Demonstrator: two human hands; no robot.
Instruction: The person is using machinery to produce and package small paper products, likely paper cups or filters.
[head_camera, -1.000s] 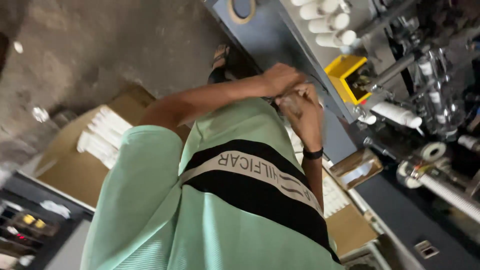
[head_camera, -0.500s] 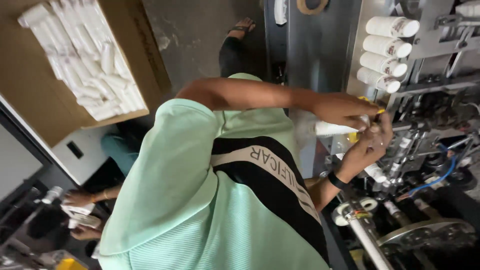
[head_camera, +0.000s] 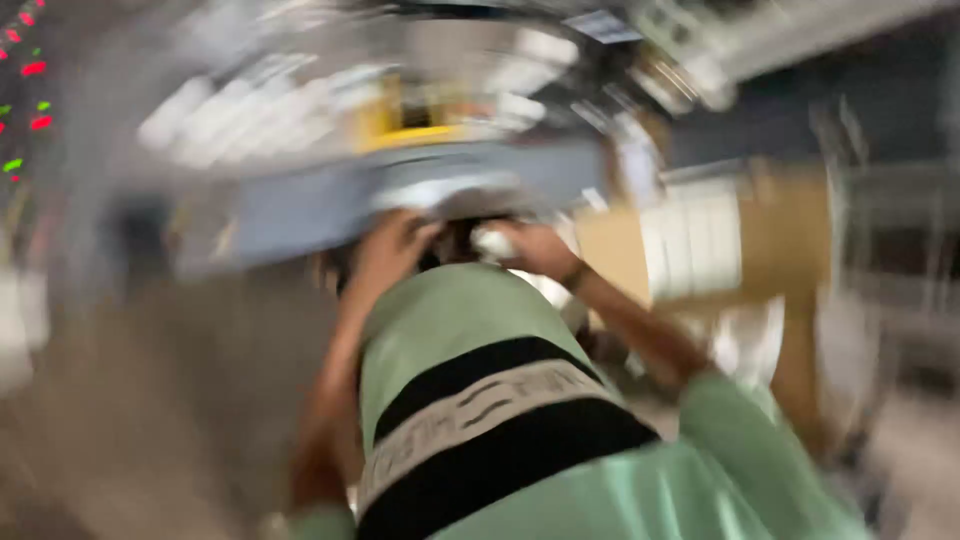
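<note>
The view is heavily smeared by motion, so only the broad shapes can be read. The person's left hand (head_camera: 390, 250) and right hand (head_camera: 535, 248) are both raised in front of the chest, close together, just above the mint-green shirt (head_camera: 450, 320) with its black band and pale stripe. Between them sits a small white object (head_camera: 492, 240) — it looks like a roll or a wad of white material, though the blur hides its exact shape. The right hand is curled around it, fingers bent and touching it; a dark band sits at that wrist. The left hand is bent inward toward the same spot, but whether its fingers are closed on the white object or only beside it cannot be told.

Behind the hands runs a grey-blue machine surface (head_camera: 300, 215), and above it a yellow bin (head_camera: 410, 125) stands out among pale blurred rows of white rolls (head_camera: 215, 125). To the right of the right forearm is a brown cardboard box (head_camera: 780, 230) — open, with white pieces stacked in it (head_camera: 690, 235). At the far left edge a few red and green lights (head_camera: 30, 95) show against a dark panel
</note>
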